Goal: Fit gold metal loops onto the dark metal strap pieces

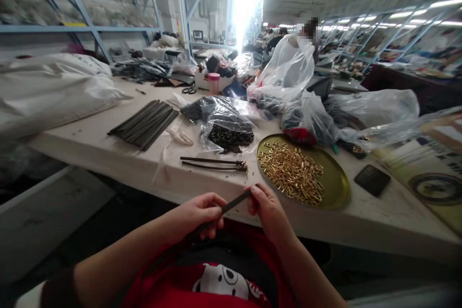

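Between my hands, just off the table's front edge, stretches a dark flat strap (235,201). My left hand (206,212) pinches it along its length, and its lower part runs down in front of my body. My right hand (265,207) closes on the upper end with thumb and fingers, which partly hide that end. On the table beyond lie a few similar straps with gold buckles (244,166) at their right ends. To the right, a round gold tray (337,187) bears a heap of small gold buckles (292,171).
At left a stack of dark straps (144,124) lies near a white sack (54,89). A clear bag of black pieces (231,137) sits mid-table. Behind are scissors (189,90), a pink-lidded jar (213,83) and plastic bags. A black phone-like object (372,180) rests at right. Another person is farther back.
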`<state>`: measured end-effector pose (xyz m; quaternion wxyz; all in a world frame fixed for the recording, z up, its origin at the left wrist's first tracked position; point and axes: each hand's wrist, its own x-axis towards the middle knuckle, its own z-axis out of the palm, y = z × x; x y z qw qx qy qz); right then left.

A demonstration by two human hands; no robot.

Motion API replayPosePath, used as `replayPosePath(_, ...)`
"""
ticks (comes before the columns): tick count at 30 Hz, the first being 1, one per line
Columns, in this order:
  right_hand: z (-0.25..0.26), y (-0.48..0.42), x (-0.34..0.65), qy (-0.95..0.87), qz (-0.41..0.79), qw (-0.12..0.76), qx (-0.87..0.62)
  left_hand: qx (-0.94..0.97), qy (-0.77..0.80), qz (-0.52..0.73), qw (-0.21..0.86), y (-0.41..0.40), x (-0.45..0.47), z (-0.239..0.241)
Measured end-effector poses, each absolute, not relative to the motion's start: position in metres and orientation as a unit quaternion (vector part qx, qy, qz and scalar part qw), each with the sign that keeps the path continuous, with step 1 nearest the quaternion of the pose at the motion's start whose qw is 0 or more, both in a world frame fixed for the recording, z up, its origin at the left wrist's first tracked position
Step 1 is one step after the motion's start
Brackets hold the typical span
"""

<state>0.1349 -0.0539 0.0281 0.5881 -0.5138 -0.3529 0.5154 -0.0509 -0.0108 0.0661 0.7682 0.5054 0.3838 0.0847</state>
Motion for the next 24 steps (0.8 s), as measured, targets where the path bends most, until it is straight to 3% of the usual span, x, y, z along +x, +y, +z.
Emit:
replayPosePath(5,0.030,-0.080,0.111,-0.318,0.552,0.583,-0.504,0.448,0.348,0.109,0.817,-0.024,-0.038,0.066)
replayPosePath(11,0.022,-0.090,0.097,-0.153,0.707,0.550,-0.417,0.355,0.277,0.101,0.887,-0.036,-0.049,0.059)
replayPosePath(15,0.016,-0.094,0.090,-0.122,0.710,0.544,-0.430,0.319,0.275,0.098,0.902,-0.040,-0.052,0.054)
replayPosePath(17,0.014,-0.093,0.090,-0.172,0.653,0.563,-0.476,0.312,0.280,0.102,0.902,-0.040,-0.052,0.053)
replayPosePath(20,0.014,-0.091,0.094,-0.324,0.460,0.586,-0.583,0.312,0.293,0.118,0.896,-0.041,-0.052,0.052)
replayPosePath(24,0.018,-0.091,0.100,-0.521,0.246,0.506,-0.641,0.330,0.326,0.156,0.872,-0.042,-0.049,0.049)
